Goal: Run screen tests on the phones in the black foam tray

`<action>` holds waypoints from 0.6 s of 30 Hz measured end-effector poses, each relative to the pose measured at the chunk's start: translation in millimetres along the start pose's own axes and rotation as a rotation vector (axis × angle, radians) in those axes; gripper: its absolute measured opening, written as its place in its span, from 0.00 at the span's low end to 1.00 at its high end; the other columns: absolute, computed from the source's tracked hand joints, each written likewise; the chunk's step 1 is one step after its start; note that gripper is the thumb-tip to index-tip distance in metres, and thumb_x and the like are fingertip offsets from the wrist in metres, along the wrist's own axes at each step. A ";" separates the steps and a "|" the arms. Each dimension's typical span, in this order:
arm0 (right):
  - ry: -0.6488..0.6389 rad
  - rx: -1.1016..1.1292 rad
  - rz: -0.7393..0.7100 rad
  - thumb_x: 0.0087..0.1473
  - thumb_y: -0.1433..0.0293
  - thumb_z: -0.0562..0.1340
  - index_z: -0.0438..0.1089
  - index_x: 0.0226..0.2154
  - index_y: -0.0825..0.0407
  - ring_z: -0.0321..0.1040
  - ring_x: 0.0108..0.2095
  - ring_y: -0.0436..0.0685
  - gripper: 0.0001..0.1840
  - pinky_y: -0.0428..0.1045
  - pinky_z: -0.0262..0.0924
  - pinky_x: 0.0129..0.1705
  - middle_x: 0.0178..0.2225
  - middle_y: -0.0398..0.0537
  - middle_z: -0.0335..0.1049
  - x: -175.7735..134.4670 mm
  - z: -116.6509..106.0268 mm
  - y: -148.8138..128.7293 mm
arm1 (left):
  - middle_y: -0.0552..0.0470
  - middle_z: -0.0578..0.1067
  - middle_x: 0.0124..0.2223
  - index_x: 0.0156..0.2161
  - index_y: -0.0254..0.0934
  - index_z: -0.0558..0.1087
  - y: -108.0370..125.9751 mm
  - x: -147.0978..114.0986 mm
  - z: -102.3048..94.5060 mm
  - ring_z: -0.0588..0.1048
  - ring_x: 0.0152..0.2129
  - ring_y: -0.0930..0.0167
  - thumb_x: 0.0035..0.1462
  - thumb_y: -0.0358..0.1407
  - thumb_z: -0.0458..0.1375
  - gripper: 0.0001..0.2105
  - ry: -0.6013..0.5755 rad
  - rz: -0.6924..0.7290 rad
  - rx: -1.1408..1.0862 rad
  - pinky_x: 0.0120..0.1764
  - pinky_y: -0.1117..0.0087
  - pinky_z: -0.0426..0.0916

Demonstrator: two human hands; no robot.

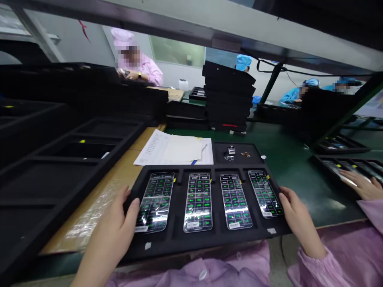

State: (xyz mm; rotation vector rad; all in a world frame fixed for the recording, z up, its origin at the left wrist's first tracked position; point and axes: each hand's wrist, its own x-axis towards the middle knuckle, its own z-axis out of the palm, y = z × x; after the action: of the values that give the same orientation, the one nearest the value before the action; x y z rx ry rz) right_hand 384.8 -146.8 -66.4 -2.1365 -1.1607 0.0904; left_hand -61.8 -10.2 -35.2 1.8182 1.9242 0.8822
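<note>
A black foam tray (pixel 194 244) lies in front of me at the table's near edge. Several smartphones sit in its separate slots, face up, their lit screens showing grids with green text; the leftmost phone (pixel 158 201) and the rightmost phone (pixel 265 194) are closest to my hands. My left hand (pixel 112 225) grips the tray's left edge, thumb on top. At the right edge, my right hand (pixel 299 217) clasps the tray, its fingers partly hidden beyond the rim. White labels mark the phones' lower ends, and small yellow tabs stick out beside them.
Behind the tray lie papers (pixel 179 149) with a pen and a small black tray (pixel 220 153) holding metal bits. Stacked trays (pixel 229 97) rise farther back; larger trays (pixel 74 167) fill the left. A co-worker's hand (pixel 363 183) touches another phone tray at right. A shelf hangs overhead.
</note>
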 end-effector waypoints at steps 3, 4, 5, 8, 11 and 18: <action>-0.090 -0.042 -0.122 0.63 0.58 0.49 0.70 0.51 0.53 0.70 0.52 0.65 0.24 0.60 0.64 0.56 0.51 0.59 0.73 27.8 -3.9 -4.6 | 0.30 0.70 0.61 0.64 0.23 0.60 2.2 0.2 0.4 0.69 0.59 0.50 0.58 0.51 0.44 0.37 0.014 0.014 0.030 0.63 0.48 0.61; -0.127 -0.050 -0.171 0.62 0.60 0.49 0.71 0.50 0.52 0.68 0.55 0.64 0.23 0.60 0.61 0.59 0.52 0.58 0.72 40.9 -4.9 -7.6 | 0.30 0.70 0.61 0.64 0.22 0.60 3.0 0.5 0.1 0.70 0.59 0.50 0.58 0.51 0.43 0.37 0.018 0.017 0.038 0.62 0.48 0.61; -0.162 -0.056 -0.216 0.61 0.62 0.50 0.72 0.49 0.52 0.66 0.58 0.63 0.22 0.59 0.58 0.62 0.54 0.56 0.71 54.9 -5.3 -11.4 | 0.29 0.70 0.60 0.64 0.21 0.60 3.5 0.7 -0.3 0.70 0.58 0.49 0.58 0.51 0.43 0.38 0.023 0.019 0.045 0.62 0.47 0.61; -0.249 -0.093 -0.310 0.59 0.68 0.51 0.76 0.44 0.51 0.59 0.63 0.61 0.20 0.57 0.54 0.65 0.58 0.54 0.68 93.1 -3.2 -25.0 | 0.28 0.70 0.60 0.64 0.19 0.59 3.5 0.7 -1.0 0.69 0.58 0.49 0.57 0.50 0.43 0.39 0.020 0.016 0.036 0.62 0.47 0.61; -0.281 -0.146 -0.363 0.58 0.72 0.50 0.77 0.39 0.53 0.59 0.64 0.61 0.19 0.56 0.54 0.65 0.60 0.57 0.65 113.6 0.8 -37.9 | 0.29 0.70 0.60 0.65 0.20 0.58 1.5 -0.2 -0.2 0.69 0.58 0.49 0.57 0.51 0.43 0.39 0.019 0.008 0.011 0.63 0.48 0.61; -0.177 -0.236 -0.358 0.60 0.71 0.49 0.74 0.34 0.54 0.55 0.65 0.65 0.18 0.61 0.54 0.65 0.56 0.60 0.68 85.1 -11.5 -42.3 | 0.31 0.70 0.61 0.65 0.22 0.58 3.0 -2.0 0.8 0.69 0.59 0.49 0.57 0.54 0.41 0.40 0.020 0.003 0.046 0.63 0.48 0.61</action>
State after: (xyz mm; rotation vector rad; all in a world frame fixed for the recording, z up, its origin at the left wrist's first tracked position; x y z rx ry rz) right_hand 409.7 -73.1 -10.7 -2.1139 -1.7149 -0.0219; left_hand -58.8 -12.1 -34.1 1.8459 1.9698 0.8671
